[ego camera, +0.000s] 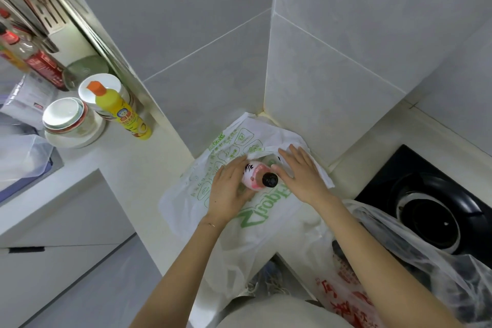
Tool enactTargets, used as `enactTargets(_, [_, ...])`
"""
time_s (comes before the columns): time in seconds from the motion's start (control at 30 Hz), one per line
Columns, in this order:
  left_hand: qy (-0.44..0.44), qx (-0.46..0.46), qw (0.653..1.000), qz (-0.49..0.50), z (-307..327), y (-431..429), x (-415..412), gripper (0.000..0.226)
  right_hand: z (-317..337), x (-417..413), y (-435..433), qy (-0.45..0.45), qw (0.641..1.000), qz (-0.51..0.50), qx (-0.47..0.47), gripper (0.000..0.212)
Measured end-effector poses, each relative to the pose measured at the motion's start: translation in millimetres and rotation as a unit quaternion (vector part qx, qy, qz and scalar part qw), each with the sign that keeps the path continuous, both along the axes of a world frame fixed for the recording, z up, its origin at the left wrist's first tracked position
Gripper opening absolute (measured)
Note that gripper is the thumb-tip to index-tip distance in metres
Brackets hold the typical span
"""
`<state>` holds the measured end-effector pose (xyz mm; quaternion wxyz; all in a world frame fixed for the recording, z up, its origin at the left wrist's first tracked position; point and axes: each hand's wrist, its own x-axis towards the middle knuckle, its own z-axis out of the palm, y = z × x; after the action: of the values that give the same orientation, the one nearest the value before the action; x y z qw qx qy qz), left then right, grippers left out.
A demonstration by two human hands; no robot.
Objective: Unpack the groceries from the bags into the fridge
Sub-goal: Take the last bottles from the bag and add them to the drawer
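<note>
A white plastic bag with green print (226,210) lies on the counter in the corner. A pink-and-white bottle with a black cap (257,177) stands upright in the bag's mouth. My left hand (229,189) wraps round the bottle's left side. My right hand (300,170) lies flat on the bag's white edge just right of the bottle, fingers straight. A second bag with red print (346,290) and a clear bag (415,245) sit at the lower right. The fridge is out of sight.
A black gas hob (431,210) sits at the right. On the raised ledge at left stand a yellow bottle with an orange cap (119,112), stacked white bowls (69,120) and sauce bottles (40,61). Grey tiled walls close the corner.
</note>
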<state>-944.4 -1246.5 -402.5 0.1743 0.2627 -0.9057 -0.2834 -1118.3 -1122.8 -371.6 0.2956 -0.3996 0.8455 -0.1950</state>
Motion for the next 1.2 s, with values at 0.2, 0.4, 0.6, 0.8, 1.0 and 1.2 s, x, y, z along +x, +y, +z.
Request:
enactTargets(0.2, [0.044, 0.218, 0.971, 0.092, 17.6, 11.5, 25.1, 0.073, -5.9, 6.6, -0.6, 0.046, 0.997, -0.012, -0.066, 0.053])
enactTargets(0.4, [0.044, 0.28, 0.953, 0.11, 14.8, 16.1, 27.8, 0.069, -16.7, 19.1, 3.4, 0.133, 0.97, 0.048, -0.196, 0.025])
enactTargets(0.6, [0.101, 0.299, 0.942, 0.117, 16.8, 17.7, 29.6, 0.064, -22.7, 27.7, -0.8, 0.111, 0.976, 0.122, -0.143, 0.025])
enactTargets(0.8, [0.119, 0.314, 0.931, 0.145, 21.1, 16.1, 32.7, 0.064, -26.4, 17.1, -5.3, 0.12, 0.983, 0.133, -0.04, 0.044])
enactTargets(1.0, [0.112, 0.341, 0.92, 0.159, 17.9, 14.3, 31.8, 0.066, -32.5, -5.2, -7.3, 0.148, 0.979, 0.138, 0.035, 0.068])
enactTargets(1.2, [0.097, 0.354, 0.919, 0.147, 18.5, 8.6, 19.9, 0.068, -29.7, -16.8, -6.7, 0.159, 0.98, 0.112, 0.044, 0.081])
